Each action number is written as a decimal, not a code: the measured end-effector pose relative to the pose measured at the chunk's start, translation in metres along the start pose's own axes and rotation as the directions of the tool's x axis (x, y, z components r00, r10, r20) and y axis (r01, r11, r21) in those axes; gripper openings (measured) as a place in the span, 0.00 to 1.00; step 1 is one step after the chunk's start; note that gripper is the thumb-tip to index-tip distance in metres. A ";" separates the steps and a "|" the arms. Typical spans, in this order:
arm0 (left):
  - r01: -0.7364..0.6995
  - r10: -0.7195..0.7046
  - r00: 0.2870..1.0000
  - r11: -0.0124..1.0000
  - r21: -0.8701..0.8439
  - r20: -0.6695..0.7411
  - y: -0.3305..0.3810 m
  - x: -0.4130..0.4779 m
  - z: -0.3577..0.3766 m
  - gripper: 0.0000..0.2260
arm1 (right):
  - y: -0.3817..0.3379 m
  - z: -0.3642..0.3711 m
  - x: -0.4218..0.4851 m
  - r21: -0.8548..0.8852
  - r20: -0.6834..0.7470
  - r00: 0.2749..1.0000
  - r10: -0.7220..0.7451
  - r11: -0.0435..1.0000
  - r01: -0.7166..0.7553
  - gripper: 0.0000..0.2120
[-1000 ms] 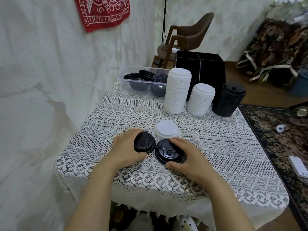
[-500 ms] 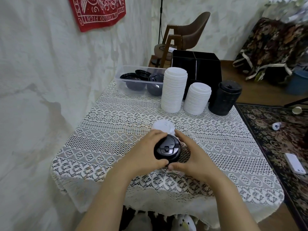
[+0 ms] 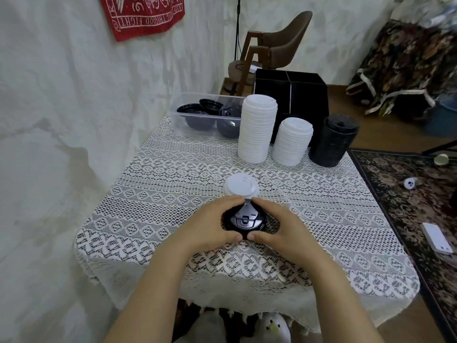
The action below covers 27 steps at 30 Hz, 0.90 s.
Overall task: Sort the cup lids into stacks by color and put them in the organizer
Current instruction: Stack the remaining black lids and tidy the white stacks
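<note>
On the lace cloth (image 3: 173, 194), at the middle of the table and toward its near side, a black lid (image 3: 244, 220) sits cupped between both hands. It faces up, its sip tab showing; whether another lid lies under it cannot be told. The left hand (image 3: 210, 226) curls round its left side and the right hand (image 3: 279, 229) round its right side. On each hand the fingers lie pressed together and bend over the far rim, where the fingertips of the two hands almost meet. The two thumbs wrap the near rim and end tip to tip, just apart. Both forearms reach in from the bottom edge, angled toward each other.

Just behind the hands a single white lid (image 3: 241, 185) lies flat on the cloth, close to the fingertips. Farther back stand a tall white stack (image 3: 257, 128), a shorter white stack (image 3: 291, 142) beside it on the right, and a black stack (image 3: 332, 141) further right. Behind these is the black organizer (image 3: 306, 95), its top split into compartments. To its left a clear bin (image 3: 197, 117) holds several loose black lids. A brown chair (image 3: 279, 43) stands beyond the table, and a red banner (image 3: 146, 16) hangs on the wall at left.
</note>
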<state>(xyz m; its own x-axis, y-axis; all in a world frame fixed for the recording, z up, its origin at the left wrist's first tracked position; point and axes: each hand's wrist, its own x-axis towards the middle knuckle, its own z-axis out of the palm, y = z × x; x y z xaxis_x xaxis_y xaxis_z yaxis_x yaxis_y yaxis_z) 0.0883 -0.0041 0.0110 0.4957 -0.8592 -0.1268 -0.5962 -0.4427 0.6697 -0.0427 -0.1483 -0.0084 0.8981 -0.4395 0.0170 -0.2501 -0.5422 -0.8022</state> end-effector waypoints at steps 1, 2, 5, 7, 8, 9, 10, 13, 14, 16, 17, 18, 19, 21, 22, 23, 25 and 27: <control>0.017 -0.017 1.000 1.000 -0.021 -0.010 -0.002 0.000 -0.002 0.34 | 0.000 0.000 0.000 -0.005 0.000 1.000 0.002 1.000 -0.002 0.35; 0.033 -0.033 0.999 0.999 -0.038 -0.020 -0.004 -0.001 -0.004 0.32 | -0.001 0.000 0.000 -0.008 0.000 1.000 0.003 1.000 -0.003 0.35; 0.066 -0.068 0.997 0.995 -0.073 -0.038 -0.008 -0.001 -0.007 0.29 | -0.001 0.000 0.001 -0.011 0.000 1.000 0.007 1.000 -0.007 0.34; 0.075 -0.079 0.996 0.994 -0.085 -0.041 -0.009 -0.001 -0.007 0.28 | -0.002 -0.001 0.001 -0.007 0.002 1.000 0.016 1.000 -0.016 0.33; 0.079 -0.083 0.996 0.992 -0.093 -0.040 -0.009 0.000 -0.007 0.28 | -0.002 -0.001 0.001 -0.005 0.004 1.000 0.020 1.000 -0.020 0.34; 0.084 -0.088 0.995 0.991 -0.102 -0.037 -0.009 0.000 -0.007 0.28 | -0.002 -0.001 0.001 -0.008 0.005 1.000 0.024 1.000 -0.024 0.34; 0.087 -0.091 0.995 0.990 -0.108 -0.035 -0.009 0.000 -0.007 0.28 | -0.003 -0.001 0.001 -0.015 0.004 1.000 0.028 1.000 -0.028 0.34; 0.100 -0.104 0.994 0.989 -0.107 -0.034 -0.010 0.001 -0.007 0.28 | -0.005 -0.001 0.002 -0.036 0.008 0.999 0.042 0.998 -0.042 0.35; 0.103 -0.107 0.994 0.990 -0.101 -0.034 -0.010 0.001 -0.007 0.28 | -0.006 -0.001 0.002 -0.042 0.009 0.999 0.047 0.998 -0.047 0.35; 0.105 -0.109 0.993 0.990 -0.098 -0.035 -0.010 0.001 -0.007 0.27 | -0.006 -0.001 0.003 -0.049 0.011 0.998 0.054 0.997 -0.053 0.35; 0.105 -0.109 0.993 0.989 -0.102 -0.037 -0.009 0.001 -0.007 0.27 | -0.006 -0.001 0.003 -0.055 0.010 0.998 0.056 0.997 -0.055 0.35; 0.107 -0.111 0.993 0.989 -0.105 -0.039 -0.009 0.001 -0.006 0.27 | -0.006 -0.001 0.003 -0.061 0.010 0.998 0.058 0.996 -0.058 0.35; 0.110 -0.115 0.993 0.988 -0.107 -0.041 -0.009 0.001 -0.006 0.27 | -0.006 -0.001 0.004 -0.067 0.008 0.998 0.063 0.996 -0.062 0.35; 0.118 -0.123 0.991 0.988 -0.101 -0.044 -0.009 0.001 -0.007 0.27 | -0.006 0.000 0.004 -0.068 0.000 0.997 0.076 0.995 -0.076 0.36; 0.123 -0.127 0.991 0.988 -0.097 -0.041 -0.009 0.001 -0.007 0.27 | -0.006 0.000 0.004 -0.068 -0.002 0.997 0.080 0.995 -0.080 0.36; 0.126 -0.130 0.991 0.988 -0.093 -0.037 -0.009 0.001 -0.007 0.28 | -0.005 0.000 0.004 -0.071 -0.003 0.997 0.080 0.994 -0.080 0.36; 0.131 -0.134 0.990 0.988 -0.082 -0.032 -0.008 0.002 -0.007 0.28 | -0.004 0.001 0.005 -0.092 -0.009 0.997 0.078 0.993 -0.078 0.37; 0.139 -0.141 0.989 0.988 -0.071 -0.033 -0.007 0.001 -0.007 0.28 | -0.002 0.003 0.006 -0.110 -0.013 0.997 0.073 0.991 -0.074 0.37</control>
<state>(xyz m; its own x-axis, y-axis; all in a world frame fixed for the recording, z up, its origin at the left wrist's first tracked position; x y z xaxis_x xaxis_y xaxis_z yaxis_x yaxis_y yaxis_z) 0.0974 -0.0004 0.0112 0.5956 -0.7790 -0.1959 -0.4752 -0.5383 0.6960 -0.0359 -0.1478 -0.0079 0.8728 -0.4870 -0.0336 -0.3539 -0.5838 -0.7307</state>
